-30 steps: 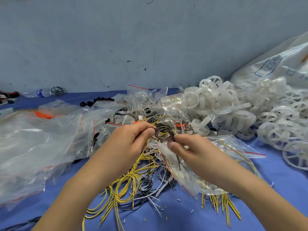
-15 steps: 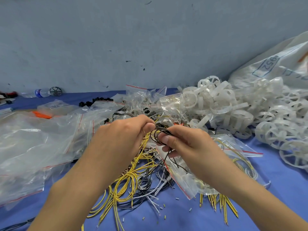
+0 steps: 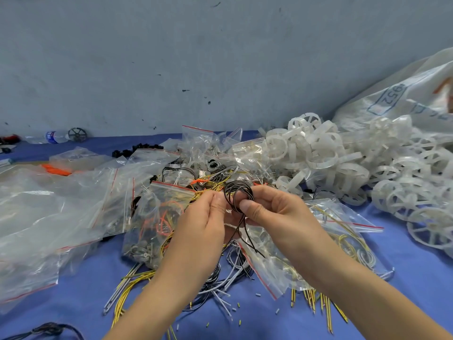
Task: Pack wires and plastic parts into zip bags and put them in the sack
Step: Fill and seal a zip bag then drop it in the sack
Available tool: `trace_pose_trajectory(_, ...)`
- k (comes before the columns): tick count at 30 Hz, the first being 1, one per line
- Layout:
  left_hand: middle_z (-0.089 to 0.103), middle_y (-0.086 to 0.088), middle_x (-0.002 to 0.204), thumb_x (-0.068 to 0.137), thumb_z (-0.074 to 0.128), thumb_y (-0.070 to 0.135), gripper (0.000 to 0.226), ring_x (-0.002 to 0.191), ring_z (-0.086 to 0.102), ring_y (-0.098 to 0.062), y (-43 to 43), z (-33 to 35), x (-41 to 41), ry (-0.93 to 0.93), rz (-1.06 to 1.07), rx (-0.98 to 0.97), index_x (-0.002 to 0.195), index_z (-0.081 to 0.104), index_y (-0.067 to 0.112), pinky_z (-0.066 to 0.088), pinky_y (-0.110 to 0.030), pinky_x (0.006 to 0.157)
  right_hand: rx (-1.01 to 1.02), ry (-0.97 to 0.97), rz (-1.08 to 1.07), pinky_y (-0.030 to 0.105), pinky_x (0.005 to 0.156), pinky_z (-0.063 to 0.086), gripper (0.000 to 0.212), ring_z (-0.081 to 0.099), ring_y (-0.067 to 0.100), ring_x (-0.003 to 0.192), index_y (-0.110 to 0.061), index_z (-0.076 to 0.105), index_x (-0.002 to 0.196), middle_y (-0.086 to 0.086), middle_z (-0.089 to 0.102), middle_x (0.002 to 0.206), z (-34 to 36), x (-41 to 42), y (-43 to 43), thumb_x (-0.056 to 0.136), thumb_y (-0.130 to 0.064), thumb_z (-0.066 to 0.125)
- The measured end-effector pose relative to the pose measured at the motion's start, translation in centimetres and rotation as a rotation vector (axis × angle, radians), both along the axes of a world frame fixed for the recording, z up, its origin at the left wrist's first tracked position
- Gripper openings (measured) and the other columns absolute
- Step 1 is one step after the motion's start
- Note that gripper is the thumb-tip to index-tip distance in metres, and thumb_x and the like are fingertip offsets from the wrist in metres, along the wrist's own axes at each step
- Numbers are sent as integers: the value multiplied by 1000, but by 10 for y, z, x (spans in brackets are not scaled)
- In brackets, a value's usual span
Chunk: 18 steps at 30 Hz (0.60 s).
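A small coil of thin black wire (image 3: 239,192) is held up between both hands at the centre. My left hand (image 3: 203,217) pinches its left side and my right hand (image 3: 272,212) pinches its right side with thumb and fingers; loose black ends hang down below. Under my right hand lies a clear zip bag (image 3: 343,241) with yellow wires in it. A second zip bag (image 3: 157,217) with orange and yellow wires sits left of my left hand. Loose yellow, white and black wires (image 3: 137,288) lie on the blue cloth beneath. The white sack (image 3: 404,99) is at the far right.
A heap of white plastic wheel-shaped parts (image 3: 343,163) fills the right side. Several empty zip bags (image 3: 49,212) are piled on the left. A water bottle (image 3: 52,136) lies by the grey wall at far left. Small black parts (image 3: 132,149) sit behind the bags.
The black wire coil has been lifted slightly and turned more upright between both hands. My left hand has shifted right, uncovering the bag with orange wires.
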<state>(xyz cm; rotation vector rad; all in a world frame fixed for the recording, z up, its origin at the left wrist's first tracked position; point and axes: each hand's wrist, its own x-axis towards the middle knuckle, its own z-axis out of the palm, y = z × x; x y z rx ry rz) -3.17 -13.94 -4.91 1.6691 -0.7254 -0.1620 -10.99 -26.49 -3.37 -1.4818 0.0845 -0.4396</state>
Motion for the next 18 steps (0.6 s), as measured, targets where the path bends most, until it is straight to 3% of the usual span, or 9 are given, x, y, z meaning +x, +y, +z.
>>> trace_pose_trajectory(4,74,-7,84,101,36,45,35,78,72,-27,-1,5,-3,16,-4,-66,95,62,23,58,-52,78,-6,-56,12,27,78,58,20,69,12,83,-12,69,97,3,76,93,4,1,4,93,4,57)
trace_pose_trajectory(8,66,-4,62,106,34,32,31,54,65,-26,1,11,-5,101,-32,-62,95,57,14,59,-51,64,-33,-100,4,29,66,55,15,61,19,67,-12,68,94,18,72,88,7,0,7,94,0,59)
trace_pose_trajectory(10,52,7,52,105,35,34,30,45,49,-15,3,8,-3,45,12,13,89,55,19,52,-43,53,-47,-72,1,25,73,58,17,67,14,74,-14,69,93,9,75,86,6,0,7,93,0,60)
trace_pose_trajectory(12,44,13,52,103,37,36,30,49,39,-10,7,5,3,-87,36,112,83,55,23,38,-39,50,-74,-3,-6,22,74,57,18,70,7,83,-14,69,94,-2,76,88,5,1,2,93,1,60)
trace_pose_trajectory(15,41,14,53,102,42,38,28,50,35,-6,14,5,9,-236,-41,233,88,65,32,29,-29,52,-156,96,-7,25,74,59,16,72,13,88,-15,68,100,-2,77,91,6,-1,-9,95,-3,58)
trace_pose_trajectory(18,44,19,51,101,44,39,27,47,40,1,19,6,13,-205,-84,263,97,71,35,29,-21,50,-258,127,-39,30,75,60,23,71,23,88,-23,67,107,3,76,91,9,-4,-16,96,-5,58)
